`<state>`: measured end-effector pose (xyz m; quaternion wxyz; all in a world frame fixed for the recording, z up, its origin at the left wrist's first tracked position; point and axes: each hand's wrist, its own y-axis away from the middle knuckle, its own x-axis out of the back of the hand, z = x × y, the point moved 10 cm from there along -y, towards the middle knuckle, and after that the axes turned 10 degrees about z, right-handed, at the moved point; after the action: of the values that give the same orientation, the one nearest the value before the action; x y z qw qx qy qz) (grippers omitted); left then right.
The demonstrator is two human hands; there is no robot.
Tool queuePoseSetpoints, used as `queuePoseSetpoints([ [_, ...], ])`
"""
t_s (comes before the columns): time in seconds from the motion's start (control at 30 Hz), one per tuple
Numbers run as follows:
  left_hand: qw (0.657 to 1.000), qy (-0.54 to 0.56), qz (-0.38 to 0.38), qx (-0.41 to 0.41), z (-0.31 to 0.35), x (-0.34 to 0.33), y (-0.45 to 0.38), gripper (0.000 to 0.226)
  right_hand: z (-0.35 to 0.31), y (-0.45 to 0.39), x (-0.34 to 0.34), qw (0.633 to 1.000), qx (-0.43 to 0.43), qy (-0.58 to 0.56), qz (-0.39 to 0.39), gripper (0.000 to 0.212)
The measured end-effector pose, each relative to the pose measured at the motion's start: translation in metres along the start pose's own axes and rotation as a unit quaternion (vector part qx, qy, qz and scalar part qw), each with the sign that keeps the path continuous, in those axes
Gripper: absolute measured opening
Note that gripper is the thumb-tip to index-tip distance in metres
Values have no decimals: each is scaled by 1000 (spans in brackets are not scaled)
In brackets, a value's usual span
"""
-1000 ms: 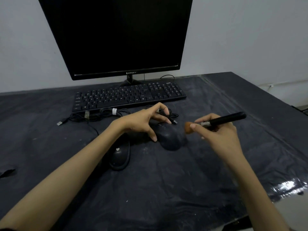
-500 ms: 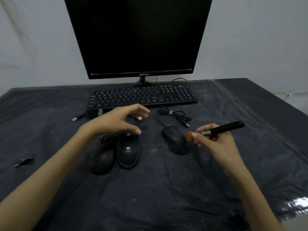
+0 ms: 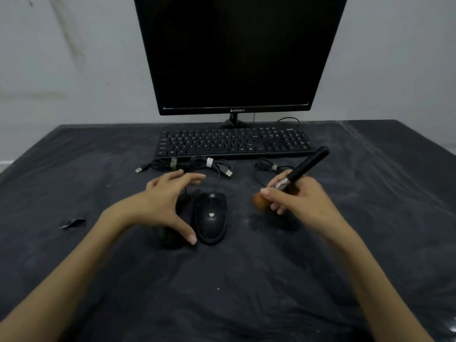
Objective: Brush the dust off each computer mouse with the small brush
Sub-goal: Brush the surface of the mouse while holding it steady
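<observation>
Clearly the right hand (image 3: 303, 201) grips the brush (image 3: 299, 172) like a pen, right of centre in the frame, bristles angled down-left so they can sweep; the mouse beneath it is mostly hidden. The left hand (image 3: 160, 206) is open, fingers spread over a partly covered mouse (image 3: 170, 239), likely to steady it. Just beside its thumb, at mid-frame, lies another mouse (image 3: 211, 218), cable running up toward the keyboard (image 3: 234, 143).

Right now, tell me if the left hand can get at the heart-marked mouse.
Probably yes: the left hand hovers open just beside the heart-marked mouse, thumb near its edge, nothing between them.
</observation>
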<state>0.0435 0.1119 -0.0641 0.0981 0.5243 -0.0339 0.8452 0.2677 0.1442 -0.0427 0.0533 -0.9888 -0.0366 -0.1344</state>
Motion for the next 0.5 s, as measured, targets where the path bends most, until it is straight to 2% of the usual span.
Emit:
queuePoseSetpoints([
  [0.2,999,-32,8,8,10,-8,-4,136,-17,-16,-24,999,16,-37,-28,17],
  [0.37,999,-30,15,18,16,-13,-12,132,-8,-29,-25,998,-6,-54,-43,11],
  [0.5,999,-25,44,-8,24,-10,-11,125,5,-31,-27,995,-35,-84,-49,13],
])
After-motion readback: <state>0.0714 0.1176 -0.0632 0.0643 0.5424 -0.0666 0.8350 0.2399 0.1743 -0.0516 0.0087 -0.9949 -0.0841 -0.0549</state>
